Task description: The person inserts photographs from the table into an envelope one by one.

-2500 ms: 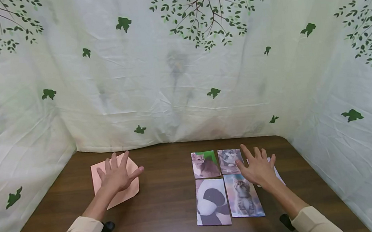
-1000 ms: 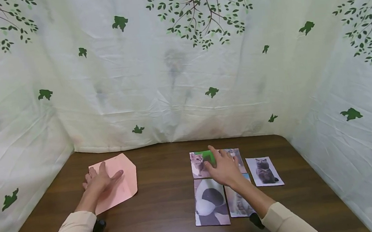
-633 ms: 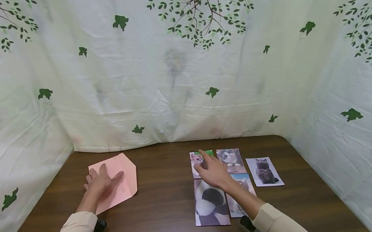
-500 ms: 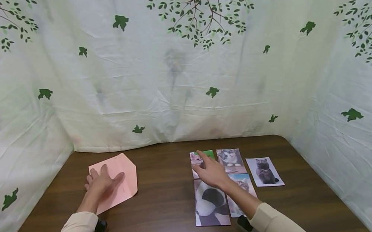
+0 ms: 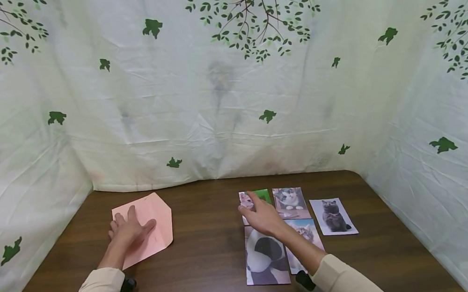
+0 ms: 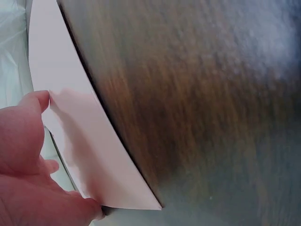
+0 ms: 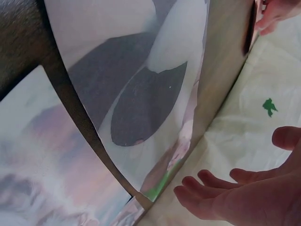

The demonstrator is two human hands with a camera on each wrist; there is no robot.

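Observation:
In the head view my left hand [image 5: 127, 229] lies on a pink envelope [image 5: 161, 221] at the left of the table, fingers spread. Its thumb touches the paper in the left wrist view, where the envelope [image 6: 84, 136] lies flat. My right hand [image 5: 266, 215] is over a kitten photo with a green corner [image 5: 264, 195], partly hiding it. In the right wrist view that hand [image 7: 249, 193] shows loosely bent fingers holding nothing. Around it lie a grey-and-white kitten photo [image 5: 289, 201], a black-and-white picture [image 5: 267, 267] and a tabby kitten photo [image 5: 303, 227], partly covered by my forearm.
A separate photo of a dark grey cat [image 5: 333, 216] lies slightly tilted to the right of the group. Brown wooden table [image 5: 210, 247] surface runs between envelope and photos. A pale leaf-printed cloth [image 5: 195, 98] surrounds the table's back and sides.
My right hand has moved left, from beside the dark grey cat photo to the green-cornered one, uncovering the former. My left hand has shifted slightly left and nearer on the envelope.

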